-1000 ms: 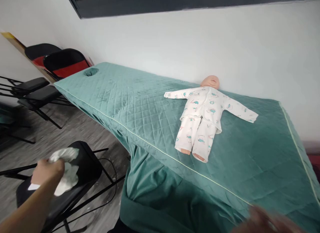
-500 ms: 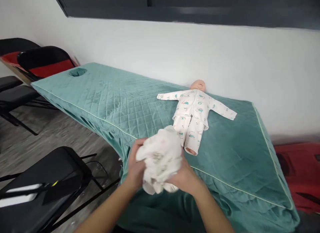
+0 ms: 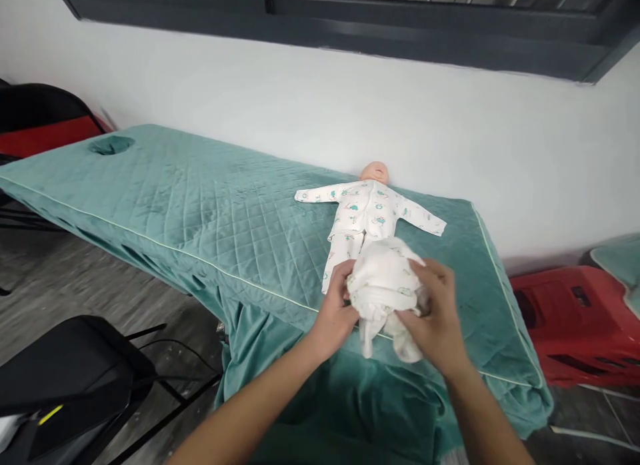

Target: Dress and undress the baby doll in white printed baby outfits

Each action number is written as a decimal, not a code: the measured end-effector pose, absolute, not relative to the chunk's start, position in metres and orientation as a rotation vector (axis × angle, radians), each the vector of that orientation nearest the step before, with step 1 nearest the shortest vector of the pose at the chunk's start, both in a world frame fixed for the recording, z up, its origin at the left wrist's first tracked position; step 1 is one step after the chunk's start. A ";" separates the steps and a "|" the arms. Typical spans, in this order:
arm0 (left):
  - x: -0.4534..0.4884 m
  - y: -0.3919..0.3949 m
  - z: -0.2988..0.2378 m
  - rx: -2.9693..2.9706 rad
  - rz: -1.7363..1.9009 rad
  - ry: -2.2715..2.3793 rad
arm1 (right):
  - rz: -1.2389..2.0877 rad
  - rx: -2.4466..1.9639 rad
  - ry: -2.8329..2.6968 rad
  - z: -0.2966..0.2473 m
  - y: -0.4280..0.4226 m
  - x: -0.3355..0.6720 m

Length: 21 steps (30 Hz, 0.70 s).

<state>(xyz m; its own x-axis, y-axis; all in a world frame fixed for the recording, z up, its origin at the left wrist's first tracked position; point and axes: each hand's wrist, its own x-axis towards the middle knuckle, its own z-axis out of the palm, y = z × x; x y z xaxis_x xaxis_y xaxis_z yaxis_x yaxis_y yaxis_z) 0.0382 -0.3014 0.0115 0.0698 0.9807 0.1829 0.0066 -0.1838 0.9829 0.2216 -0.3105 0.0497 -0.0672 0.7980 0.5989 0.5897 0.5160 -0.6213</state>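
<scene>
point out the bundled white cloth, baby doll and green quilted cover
Bundled white cloth (image 3: 384, 273): head view, on its upper front.
Baby doll (image 3: 367, 210): head view, on its clothed chest.
Green quilted cover (image 3: 220, 205): head view, on its flat top.

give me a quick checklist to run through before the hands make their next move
1. Both hands on the white cloth: ok, left hand and right hand hold it from either side.
2. Cloth opened out: not ok, it is bunched up.
3. Doll lying on the green bed cover: ok.
4. Doll's sleeves spread: ok, out to both sides.
5. Doll's trousers in full view: not ok, partly hidden behind cloth and hands.
6. Cloth clear of the trousers: cannot tell, they overlap in this view.
</scene>
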 end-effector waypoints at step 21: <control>-0.017 -0.173 -0.007 1.487 1.499 1.364 | -0.253 -1.823 -1.904 0.015 -0.245 0.330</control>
<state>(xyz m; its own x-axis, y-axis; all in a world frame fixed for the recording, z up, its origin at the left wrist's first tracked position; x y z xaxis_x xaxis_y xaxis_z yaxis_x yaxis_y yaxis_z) -0.0166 -0.1732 -0.0074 -0.1760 0.9312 0.3192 0.2302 -0.2763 0.9331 0.3297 -0.2450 0.0153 0.0108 0.8857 0.4641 0.9762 0.0913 -0.1969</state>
